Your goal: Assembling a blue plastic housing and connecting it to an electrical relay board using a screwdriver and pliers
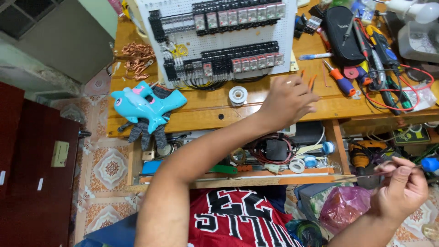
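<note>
My left hand (287, 99) reaches over the wooden workbench (201, 112), fingers curled and blurred, just below a white perforated panel (219, 41) full of black relays and wiring. Two small orange-tipped pieces (311, 81) lie at its fingertips; whether it holds anything cannot be told. A small white spool (238, 95) sits to its left. My right hand (402, 188) is low at the right, below the bench edge, pinching a thin metal wire (366, 176) that points left. A blue object (430, 163) is just past its fingers.
A turquoise toy-shaped tool (147, 104) lies on a grey glove (141, 130) at the bench's left, with coiled copper wire (136, 58) behind. Screwdrivers, pliers, a black pouch (343, 34) and red leads crowd the right. An open drawer (274, 158) holds tape rolls and cables. A pink bag (343, 206) sits below.
</note>
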